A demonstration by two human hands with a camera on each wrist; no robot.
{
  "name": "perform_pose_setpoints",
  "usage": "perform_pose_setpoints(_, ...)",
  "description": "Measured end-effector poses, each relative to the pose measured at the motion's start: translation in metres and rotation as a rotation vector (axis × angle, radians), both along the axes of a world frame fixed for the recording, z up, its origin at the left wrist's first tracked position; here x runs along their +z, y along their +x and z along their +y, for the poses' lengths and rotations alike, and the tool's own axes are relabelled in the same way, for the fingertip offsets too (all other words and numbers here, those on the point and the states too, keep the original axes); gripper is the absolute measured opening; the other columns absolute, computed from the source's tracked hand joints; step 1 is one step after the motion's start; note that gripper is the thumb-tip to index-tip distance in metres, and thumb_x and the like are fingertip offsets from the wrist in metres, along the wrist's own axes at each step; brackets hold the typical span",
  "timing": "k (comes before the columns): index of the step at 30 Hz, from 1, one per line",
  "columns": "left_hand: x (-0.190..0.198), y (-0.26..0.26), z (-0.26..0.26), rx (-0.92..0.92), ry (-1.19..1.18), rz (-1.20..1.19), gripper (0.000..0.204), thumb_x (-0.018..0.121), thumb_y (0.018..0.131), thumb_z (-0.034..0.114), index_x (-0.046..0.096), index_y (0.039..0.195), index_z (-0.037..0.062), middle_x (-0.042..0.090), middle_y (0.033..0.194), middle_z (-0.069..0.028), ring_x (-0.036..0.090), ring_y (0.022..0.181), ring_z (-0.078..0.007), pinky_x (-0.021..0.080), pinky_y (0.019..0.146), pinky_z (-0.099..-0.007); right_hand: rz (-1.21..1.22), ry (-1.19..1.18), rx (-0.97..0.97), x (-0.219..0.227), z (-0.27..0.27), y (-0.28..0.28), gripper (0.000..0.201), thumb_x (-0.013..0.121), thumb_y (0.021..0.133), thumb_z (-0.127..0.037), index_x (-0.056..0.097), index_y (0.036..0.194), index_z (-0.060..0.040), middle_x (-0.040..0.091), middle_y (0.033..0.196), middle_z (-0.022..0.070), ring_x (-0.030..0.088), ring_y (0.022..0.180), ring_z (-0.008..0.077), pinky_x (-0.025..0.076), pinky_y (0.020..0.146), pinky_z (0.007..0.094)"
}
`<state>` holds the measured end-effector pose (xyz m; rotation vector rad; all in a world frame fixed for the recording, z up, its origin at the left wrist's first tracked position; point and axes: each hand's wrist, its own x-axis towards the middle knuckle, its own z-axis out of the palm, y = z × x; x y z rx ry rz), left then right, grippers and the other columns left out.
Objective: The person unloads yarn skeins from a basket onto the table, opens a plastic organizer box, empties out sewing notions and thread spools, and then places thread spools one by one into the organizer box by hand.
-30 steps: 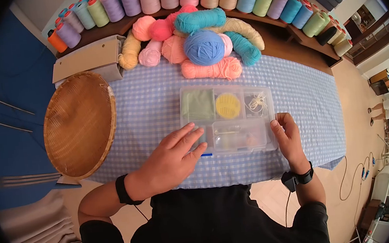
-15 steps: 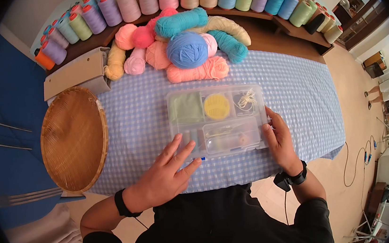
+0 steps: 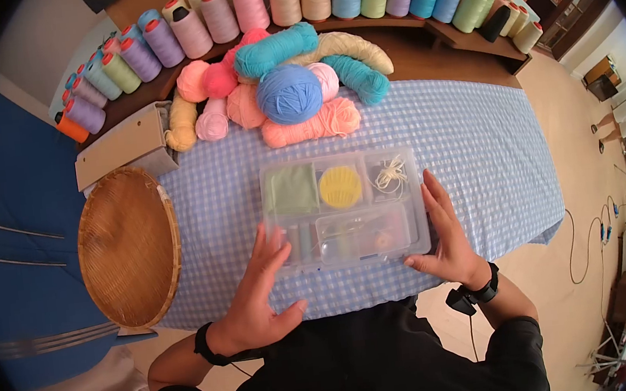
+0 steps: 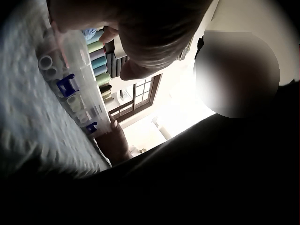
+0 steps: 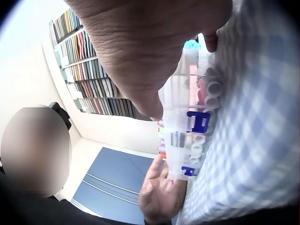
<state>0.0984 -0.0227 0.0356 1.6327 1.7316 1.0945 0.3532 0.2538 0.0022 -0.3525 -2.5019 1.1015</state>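
A clear plastic box (image 3: 348, 258) lies closed on the checked cloth, showing a green piece, a yellow disc (image 3: 340, 186) and a white cord bundle (image 3: 389, 175) through its lid. My left hand (image 3: 257, 300) is at its left side, fingers extended, the fingertips blurred near the front left corner. Beside the right edge stands my right hand (image 3: 449, 246), fingers straight and thumb apart, by the front right corner. Blue latches (image 4: 68, 85) and small rolls show along the box's front side in the left wrist view. Whether either hand touches the box, I cannot tell.
A round woven basket (image 3: 129, 249) lies at the left of the cloth (image 3: 468, 148). Yarn balls and skeins (image 3: 288, 93) are piled behind the box. Behind them, thread cones (image 3: 285, 0) line a brown shelf, and a beige folded item (image 3: 122, 148) lies at the back left.
The head view has shifted. My left hand has drawn back from the top of the box to its left side, and my right hand's fingers have straightened and spread from the thumb.
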Motion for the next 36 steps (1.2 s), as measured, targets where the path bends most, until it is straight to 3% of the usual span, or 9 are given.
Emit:
perform_pose_setpoints(7,-0.010,0.004,0.005,0.003,0.139,-0.184,0.069,0.073,0.084,0.008,0.043,0.146,0.0012,0.019,0.166,-0.0286,0.009,0.157,-0.0465,0.015,0.125,-0.0555,0.081,0.064,-0.019,-0.006,-0.003,0.012,0.120,0.094,0.070,-0.040,0.026,0.160,-0.0008,0.028,0.160,0.0330,0.033,0.148,0.0497,0.034,0.118,0.0518)
perform_pose_setpoints(21,0.016,-0.005,0.055,-0.170,0.321,-0.709,0.064,0.062,0.085,-0.004,0.043,0.146,0.0021,0.018,0.167,-0.0271,0.007,0.158,-0.0403,0.006,0.126,-0.0540,0.268,0.223,-0.202,0.003,0.023,0.028,0.091,0.083,0.070,-0.068,0.060,0.128,-0.0016,0.046,0.143,0.0270,0.046,0.136,0.0469,0.039,0.113,0.0556)
perform_pose_setpoints(25,0.028,-0.008,0.109,-0.193,0.394,-0.756,0.069,0.054,0.088,-0.011,0.033,0.152,0.0008,0.017,0.168,-0.0223,0.012,0.159,-0.0329,0.007,0.127,-0.0515,0.452,-0.040,-0.155,0.017,0.065,0.013,0.076,0.081,0.076,-0.066,0.059,0.109,-0.0003,0.066,0.118,0.0209,0.064,0.117,0.0376,0.040,0.113,0.0556)
perform_pose_setpoints(27,0.036,-0.003,0.128,-0.174,0.398,-0.806,0.064,0.053,0.091,-0.011,0.033,0.151,0.0022,0.023,0.166,-0.0180,0.015,0.158,-0.0308,0.011,0.127,-0.0500,0.551,-0.006,-0.186,0.024,0.084,0.003,0.053,0.078,0.088,-0.048,0.059,0.104,-0.0008,0.070,0.101,0.0156,0.069,0.102,0.0286,0.046,0.107,0.0503)
perform_pose_setpoints(29,0.041,0.005,0.142,0.017,0.357,-0.702,0.057,0.054,0.095,-0.007,0.036,0.148,0.0036,0.029,0.162,-0.0130,0.023,0.155,-0.0290,0.020,0.126,-0.0481,0.465,-0.076,-0.394,0.011,0.112,0.005,0.026,0.068,0.100,-0.025,0.060,0.101,-0.0001,0.070,0.098,0.0138,0.068,0.096,0.0215,0.053,0.098,0.0431)
perform_pose_setpoints(30,0.038,0.009,0.149,0.118,0.379,-0.567,0.049,0.058,0.094,-0.005,0.044,0.140,0.0033,0.046,0.147,-0.0146,0.044,0.143,-0.0299,0.038,0.117,-0.0429,0.506,-0.011,-0.400,0.016,0.117,-0.005,0.015,0.057,0.106,-0.011,0.060,0.096,0.0004,0.068,0.091,0.0102,0.066,0.086,0.0159,0.058,0.085,0.0352)
perform_pose_setpoints(31,0.033,0.010,0.153,0.112,0.382,-0.565,0.049,0.058,0.094,-0.005,0.044,0.140,0.0033,0.046,0.147,-0.0146,0.044,0.143,-0.0299,0.038,0.117,-0.0429,0.511,-0.007,-0.403,0.018,0.123,-0.010,0.015,0.057,0.106,-0.011,0.060,0.096,0.0004,0.068,0.091,0.0102,0.066,0.086,0.0159,0.058,0.085,0.0352)
perform_pose_setpoints(33,0.021,0.011,0.158,0.138,0.250,0.007,0.045,0.062,0.090,-0.005,0.051,0.133,0.0022,0.059,0.130,-0.0179,0.056,0.127,-0.0332,0.048,0.104,-0.0405,0.649,-0.348,-0.433,0.016,0.133,-0.018,0.020,0.058,0.106,-0.016,0.060,0.094,-0.0007,0.067,0.087,0.0086,0.066,0.078,0.0151,0.060,0.076,0.0322)
perform_pose_setpoints(36,0.006,0.008,0.176,0.097,0.254,0.378,0.029,0.067,0.089,0.002,0.061,0.117,-0.0007,0.064,0.112,-0.0175,0.063,0.111,-0.0324,0.050,0.097,-0.0420,0.675,-0.451,-0.494,0.008,0.150,-0.029,0.024,0.061,0.106,-0.024,0.060,0.093,-0.0037,0.066,0.083,0.0060,0.066,0.074,0.0141,0.061,0.067,0.0306)
